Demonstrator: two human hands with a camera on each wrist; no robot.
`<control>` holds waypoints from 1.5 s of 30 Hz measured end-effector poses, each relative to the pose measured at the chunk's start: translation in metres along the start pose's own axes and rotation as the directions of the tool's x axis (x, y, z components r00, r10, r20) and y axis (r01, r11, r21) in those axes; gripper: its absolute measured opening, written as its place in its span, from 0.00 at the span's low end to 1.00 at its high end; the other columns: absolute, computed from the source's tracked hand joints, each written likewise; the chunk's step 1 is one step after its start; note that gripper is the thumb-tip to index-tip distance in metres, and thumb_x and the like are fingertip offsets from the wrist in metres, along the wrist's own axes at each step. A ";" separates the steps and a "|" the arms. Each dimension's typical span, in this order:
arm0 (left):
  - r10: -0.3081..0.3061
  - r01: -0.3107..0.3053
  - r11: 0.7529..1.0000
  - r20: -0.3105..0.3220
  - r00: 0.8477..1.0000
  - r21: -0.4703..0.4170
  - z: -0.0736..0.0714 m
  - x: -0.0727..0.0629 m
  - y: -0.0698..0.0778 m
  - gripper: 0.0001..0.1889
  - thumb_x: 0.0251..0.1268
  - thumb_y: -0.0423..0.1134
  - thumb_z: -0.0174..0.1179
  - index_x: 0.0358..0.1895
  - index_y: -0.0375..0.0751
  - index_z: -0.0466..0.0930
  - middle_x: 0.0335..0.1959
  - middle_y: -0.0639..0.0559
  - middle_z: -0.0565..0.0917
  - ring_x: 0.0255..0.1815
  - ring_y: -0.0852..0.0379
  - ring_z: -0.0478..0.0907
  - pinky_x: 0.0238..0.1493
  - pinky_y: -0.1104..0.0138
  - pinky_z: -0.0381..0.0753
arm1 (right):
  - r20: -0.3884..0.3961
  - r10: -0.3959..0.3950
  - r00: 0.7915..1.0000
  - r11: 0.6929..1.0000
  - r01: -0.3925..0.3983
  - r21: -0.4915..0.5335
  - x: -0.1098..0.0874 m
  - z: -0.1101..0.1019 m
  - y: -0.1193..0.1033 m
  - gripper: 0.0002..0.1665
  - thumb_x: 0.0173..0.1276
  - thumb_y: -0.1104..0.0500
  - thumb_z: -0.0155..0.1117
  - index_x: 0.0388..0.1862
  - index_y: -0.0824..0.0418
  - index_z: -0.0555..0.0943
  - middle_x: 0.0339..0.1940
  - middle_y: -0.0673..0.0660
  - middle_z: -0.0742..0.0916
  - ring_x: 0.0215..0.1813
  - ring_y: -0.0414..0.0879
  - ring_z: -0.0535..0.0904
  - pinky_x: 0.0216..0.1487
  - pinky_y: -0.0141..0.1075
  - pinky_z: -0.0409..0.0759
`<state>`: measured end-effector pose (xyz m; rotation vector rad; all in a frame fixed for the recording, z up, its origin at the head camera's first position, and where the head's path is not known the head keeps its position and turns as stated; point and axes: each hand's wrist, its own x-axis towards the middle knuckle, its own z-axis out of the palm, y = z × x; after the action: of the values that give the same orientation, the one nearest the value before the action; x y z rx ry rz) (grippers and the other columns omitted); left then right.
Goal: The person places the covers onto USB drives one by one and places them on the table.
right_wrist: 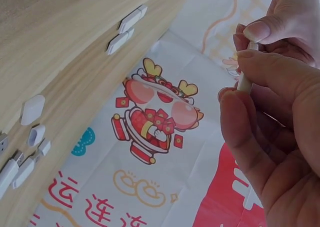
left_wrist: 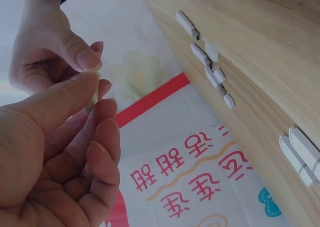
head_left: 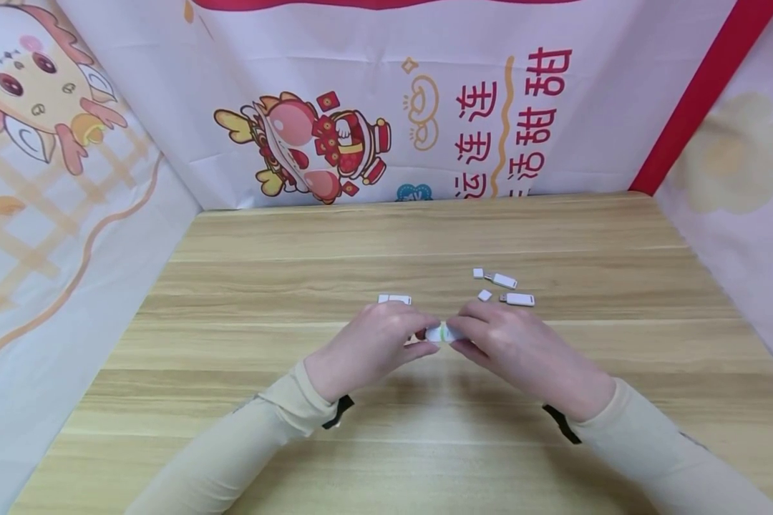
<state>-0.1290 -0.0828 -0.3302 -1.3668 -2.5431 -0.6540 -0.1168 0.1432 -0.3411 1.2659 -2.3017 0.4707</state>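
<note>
Just above the wooden table, a small white USB stick (head_left: 434, 334) is pinched between my two hands. My left hand (head_left: 383, 337) holds its left end with thumb and fingers. From the other side my right hand (head_left: 518, 350) pinches the right end. A pale green band shows across the stick's middle in the head view. Most of the stick is covered by fingertips. The right wrist view shows a white strip of the stick (right_wrist: 245, 82) between the right thumb and fingers.
Beyond my right hand lie uncapped white USB sticks (head_left: 520, 300) with loose caps (head_left: 484, 295) beside them; the left wrist view shows several. Two capped sticks (left_wrist: 304, 154) lie side by side beyond my left hand. A printed cloth (head_left: 373, 71) hangs behind the table (head_left: 264, 250).
</note>
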 end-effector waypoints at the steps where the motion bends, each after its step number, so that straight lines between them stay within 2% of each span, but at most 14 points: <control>1: 0.002 -0.002 1.000 -0.001 1.000 -0.001 0.000 0.000 0.000 0.12 0.57 0.39 0.73 0.43 0.39 0.86 0.33 0.54 0.86 0.32 0.60 0.80 0.36 0.75 0.79 | 0.000 -0.001 1.000 1.000 0.001 0.002 0.000 0.000 0.000 0.16 0.51 0.63 0.81 0.37 0.65 0.85 0.33 0.53 0.83 0.33 0.43 0.80 0.33 0.34 0.83; 10: 0.018 -0.016 0.998 -0.020 1.000 0.066 0.002 0.003 0.001 0.08 0.60 0.37 0.71 0.41 0.40 0.87 0.32 0.55 0.86 0.30 0.63 0.77 0.32 0.76 0.77 | -0.003 0.002 1.000 1.000 -0.002 0.005 0.000 0.002 -0.001 0.15 0.52 0.64 0.80 0.36 0.65 0.84 0.33 0.53 0.82 0.32 0.43 0.79 0.32 0.33 0.82; 18: 0.017 -0.016 0.997 -0.012 1.000 0.077 0.003 0.005 0.000 0.08 0.62 0.37 0.69 0.42 0.39 0.87 0.33 0.54 0.86 0.30 0.62 0.77 0.33 0.74 0.77 | 0.010 0.006 1.000 1.000 -0.006 -0.027 0.001 0.002 -0.001 0.14 0.53 0.65 0.80 0.36 0.65 0.84 0.32 0.53 0.81 0.32 0.42 0.78 0.31 0.33 0.81; 24: 0.023 -0.022 0.997 -0.014 1.000 0.073 0.003 0.010 -0.002 0.09 0.62 0.37 0.69 0.43 0.38 0.87 0.35 0.53 0.87 0.33 0.62 0.80 0.37 0.71 0.81 | 0.023 -0.013 1.000 0.996 0.015 -0.091 0.004 0.001 0.001 0.13 0.55 0.64 0.79 0.36 0.66 0.83 0.31 0.54 0.80 0.30 0.43 0.77 0.30 0.33 0.81; 28: 0.027 -0.027 0.998 -0.010 1.000 0.055 0.002 0.016 -0.005 0.08 0.62 0.36 0.69 0.42 0.37 0.87 0.33 0.52 0.87 0.31 0.61 0.80 0.36 0.71 0.81 | 0.029 -0.027 0.999 0.990 0.031 -0.137 0.007 -0.001 0.003 0.14 0.55 0.65 0.78 0.36 0.67 0.82 0.31 0.56 0.80 0.30 0.46 0.78 0.31 0.35 0.81; 34: 0.002 -0.002 1.000 0.021 1.000 0.016 -0.003 0.028 -0.009 0.10 0.60 0.35 0.70 0.44 0.35 0.87 0.34 0.49 0.88 0.32 0.60 0.82 0.38 0.71 0.82 | 0.017 -0.018 1.000 0.985 0.021 -0.169 0.013 -0.002 0.010 0.13 0.55 0.66 0.78 0.35 0.69 0.82 0.29 0.57 0.80 0.31 0.46 0.78 0.31 0.35 0.82; 40: -0.036 0.035 0.999 0.040 0.999 0.033 -0.004 0.043 -0.021 0.09 0.60 0.35 0.70 0.42 0.37 0.88 0.33 0.50 0.88 0.31 0.62 0.82 0.37 0.72 0.82 | 0.054 -0.006 0.999 0.975 0.018 -0.223 0.022 -0.001 0.021 0.12 0.55 0.64 0.78 0.33 0.68 0.83 0.27 0.57 0.79 0.27 0.46 0.77 0.28 0.35 0.81; 45: -0.114 0.109 0.992 0.103 0.988 0.061 -0.001 0.056 -0.034 0.06 0.63 0.37 0.69 0.39 0.38 0.88 0.32 0.51 0.88 0.29 0.63 0.81 0.34 0.72 0.80 | 0.137 0.062 0.989 0.988 -0.042 -0.147 0.034 0.005 0.036 0.08 0.58 0.66 0.76 0.32 0.67 0.83 0.24 0.55 0.78 0.22 0.43 0.75 0.23 0.32 0.78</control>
<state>-0.1892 -0.0580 -0.3190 -1.2818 -2.7165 -0.5377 -0.1649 0.1359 -0.3297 1.2055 -2.4426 0.2332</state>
